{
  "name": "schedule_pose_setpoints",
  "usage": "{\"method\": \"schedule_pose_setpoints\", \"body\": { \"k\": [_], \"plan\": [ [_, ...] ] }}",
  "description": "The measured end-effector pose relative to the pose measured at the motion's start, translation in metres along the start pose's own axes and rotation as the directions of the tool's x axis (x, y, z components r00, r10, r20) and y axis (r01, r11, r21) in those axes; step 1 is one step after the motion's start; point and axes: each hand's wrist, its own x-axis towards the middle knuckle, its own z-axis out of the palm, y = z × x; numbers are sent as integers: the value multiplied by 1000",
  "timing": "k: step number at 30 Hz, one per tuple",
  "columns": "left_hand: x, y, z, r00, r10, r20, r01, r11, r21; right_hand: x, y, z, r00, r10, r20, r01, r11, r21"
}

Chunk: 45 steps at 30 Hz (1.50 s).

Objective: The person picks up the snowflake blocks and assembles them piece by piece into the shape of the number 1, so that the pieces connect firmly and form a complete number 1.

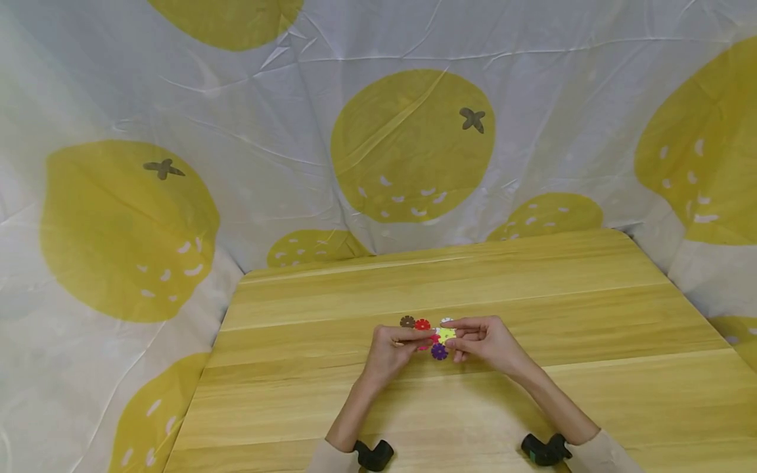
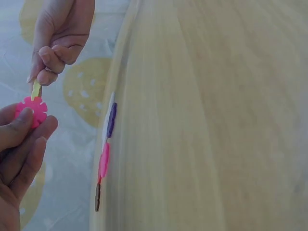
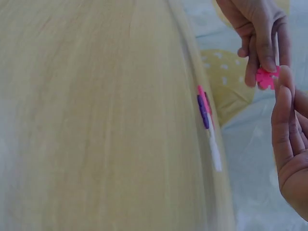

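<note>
My left hand (image 1: 393, 348) pinches a pink notched plastic disc (image 2: 37, 106) between thumb and fingers. Opposite it, my right hand (image 1: 487, 341) pinches a yellow notched disc (image 1: 447, 336). The two discs meet edge to edge at right angles in the left wrist view, the yellow one seen edge-on there. On the table just beyond and below the hands lie more such discs: brown (image 1: 407, 321), red (image 1: 422, 324), purple (image 1: 439, 352), white (image 1: 447, 322) and another pink one (image 2: 105, 159). Fingers partly cover the held discs.
The wooden table (image 1: 284, 368) stretches around the hands, with its back edge against a hanging lemon-print cloth (image 1: 296, 157). A black device (image 1: 374, 455) is at the left wrist, and a second black device (image 1: 545, 450) at the right.
</note>
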Motion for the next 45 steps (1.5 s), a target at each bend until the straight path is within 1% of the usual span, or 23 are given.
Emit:
{"method": "schedule_pose_setpoints", "body": {
  "k": [3, 5, 7, 9, 13, 18, 22, 28, 30, 33, 37, 40, 45],
  "plan": [
    [1, 2, 0, 996, 85, -12, -85, 996, 38, -1, -2, 0, 1000, -7, 0, 7, 1000, 9],
    [1, 3, 0, 991, 129, -22, -127, 990, 55, -1, -3, 0, 1000, -11, -1, 11, 1000, 15],
    [2, 5, 1, 988, 151, -30, -149, 987, 61, -2, -4, 0, 1000, -14, -5, 14, 1000, 17],
    [2, 6, 2, 987, 156, -36, -154, 987, 53, -2, -5, 0, 1000, -13, -8, 13, 1000, 14],
    [2, 3, 2, 993, 113, -39, -113, 994, -4, -2, -7, -1, 1000, -6, 6, 6, 1000, 10],
    [1, -2, 2, 996, 66, -54, -68, 997, -34, -2, -6, -3, 1000, -3, 27, 2, 1000, 27],
    [1, -3, 2, 997, 43, -60, -46, 998, -45, 0, -3, -2, 1000, 4, 10, -4, 999, 37],
    [1, -3, 4, 999, 17, -34, -20, 997, -69, 1, 1, -3, 1000, 23, -12, -23, 999, 37],
    [1, -4, 4, 1000, 0, -29, -2, 997, -80, 0, 2, -4, 999, 29, -14, -28, 999, 34],
    [1, -4, 5, 998, -50, -24, 47, 992, -113, -2, 2, -6, 999, 30, -16, -30, 999, 26],
    [1, -4, 5, 996, -91, -24, 87, 986, -142, -1, 2, -7, 1000, 22, -18, -22, 1000, 9],
    [1, -4, 6, 994, -102, -27, 97, 986, -139, 0, 2, -7, 1000, 16, -22, -16, 1000, 4],
    [3, -2, 6, 988, -155, -15, 153, 986, -64, 0, 2, -7, 999, 22, -38, -21, 1000, 17]
  ]
}}
